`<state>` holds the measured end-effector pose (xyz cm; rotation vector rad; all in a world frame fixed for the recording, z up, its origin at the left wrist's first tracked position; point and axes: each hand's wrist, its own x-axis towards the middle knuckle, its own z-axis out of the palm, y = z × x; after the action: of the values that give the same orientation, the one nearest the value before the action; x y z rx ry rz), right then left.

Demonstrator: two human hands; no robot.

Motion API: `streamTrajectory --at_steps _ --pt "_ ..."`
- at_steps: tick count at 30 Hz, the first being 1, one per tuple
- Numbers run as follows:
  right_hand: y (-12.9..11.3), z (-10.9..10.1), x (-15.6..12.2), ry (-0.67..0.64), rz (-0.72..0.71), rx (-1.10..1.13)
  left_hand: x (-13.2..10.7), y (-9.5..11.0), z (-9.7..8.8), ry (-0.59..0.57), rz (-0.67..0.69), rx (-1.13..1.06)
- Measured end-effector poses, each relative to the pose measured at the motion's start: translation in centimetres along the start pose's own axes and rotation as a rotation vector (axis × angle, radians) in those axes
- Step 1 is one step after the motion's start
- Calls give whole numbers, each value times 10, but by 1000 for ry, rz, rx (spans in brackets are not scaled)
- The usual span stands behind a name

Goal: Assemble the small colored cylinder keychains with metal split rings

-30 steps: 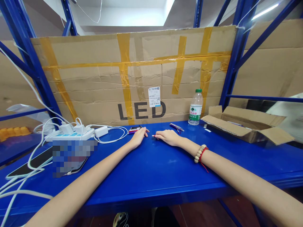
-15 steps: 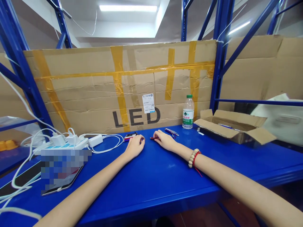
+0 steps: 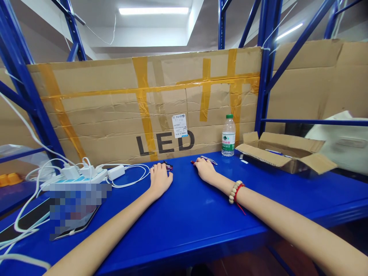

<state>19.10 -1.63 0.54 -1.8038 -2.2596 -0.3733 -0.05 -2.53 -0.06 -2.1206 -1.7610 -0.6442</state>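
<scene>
Reference: clear cylindrical plastic bottle (image 3: pixel 228 138). To its left, right hand (image 3: pixel 205 170) pinches a slim red item (image 3: pixel 193 163), tip exposed. Farther left, left hand (image 3: pixel 161 180) partly hides small glossy pieces (image 3: pixel 170 168); cannot tell whether gripped.

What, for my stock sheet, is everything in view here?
Table: one, blue, foreground
Rack posts: several, blue, both sides
Cardboard panels: several, brown, rear
Label: one, white, on cardboard
Ceiling lights: two, white, overhead
Bottle: one, clear, green cap, rear
Open box: one, brown, right of bottle
Bag-like item: one, pale, far right
Power strip: one, white, left
Cables: several, white, left
Phone-like devices: two, dark, left
Small items: count unclear, dark and red, at left hand
Thin item: one, red, in right hand
Metallic item: one, purple-silver, beyond right hand
Bracelet: one, pale, right wrist
Left hand: one, at small items
Right hand: one, around thin item
</scene>
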Motion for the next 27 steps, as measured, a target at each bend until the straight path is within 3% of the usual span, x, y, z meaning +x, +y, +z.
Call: streamTrajectory --at_steps 8,18,21,27 --pt "0 3 1 -32 64 -46 -2 2 1 -69 -147 0" --pt "3 7 1 -29 101 -38 -1 0 2 -57 -142 -11" --pt "0 1 -4 18 56 -44 -1 -1 3 -48 -120 -20" --pt "-9 -7 -7 142 -181 -4 0 -2 3 -43 -81 -23"
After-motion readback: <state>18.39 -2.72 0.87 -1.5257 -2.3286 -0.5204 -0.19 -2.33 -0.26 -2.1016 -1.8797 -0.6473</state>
